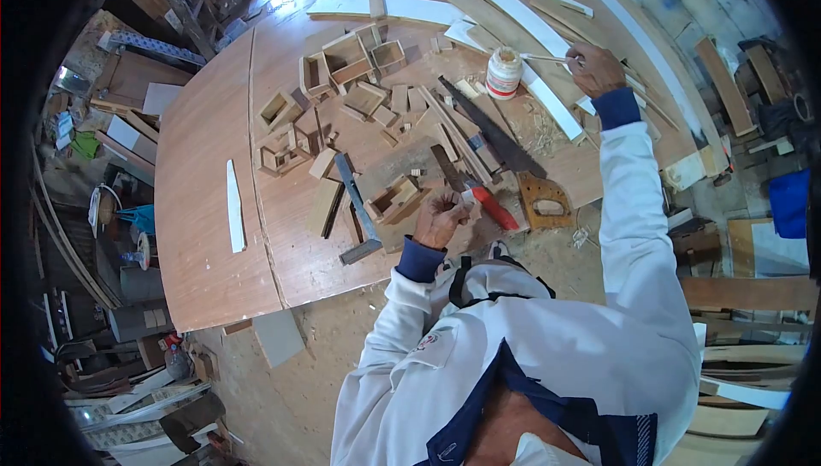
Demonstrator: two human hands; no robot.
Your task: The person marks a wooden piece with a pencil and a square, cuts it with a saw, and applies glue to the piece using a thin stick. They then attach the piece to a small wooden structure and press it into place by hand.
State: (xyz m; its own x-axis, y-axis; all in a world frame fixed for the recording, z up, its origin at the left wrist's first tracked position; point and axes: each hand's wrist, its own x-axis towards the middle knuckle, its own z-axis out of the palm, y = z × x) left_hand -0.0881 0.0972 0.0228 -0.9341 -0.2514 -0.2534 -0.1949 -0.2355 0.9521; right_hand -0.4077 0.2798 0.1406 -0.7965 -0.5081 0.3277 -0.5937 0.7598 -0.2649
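Observation:
My right hand (596, 70) is closed on a thin pale stick (547, 58), whose far end is at the mouth of a white jar (504, 73) with a red label. Near the table's front edge, my left hand (440, 219) has its fingers pinched together over something small and whitish that I cannot make out. Just right of that hand is a red-handled tool (496, 209). A small wooden box piece (396, 199) sits to its left, and a metal square (356, 209) lies farther left.
A handsaw (492, 128) with a wooden handle lies across the wooden table (201, 209). Small open boxes (346, 60) and wood blocks stand behind it. Long white and brown strips (385, 9) cover the back and right. Another white strip (234, 207) lies at the left.

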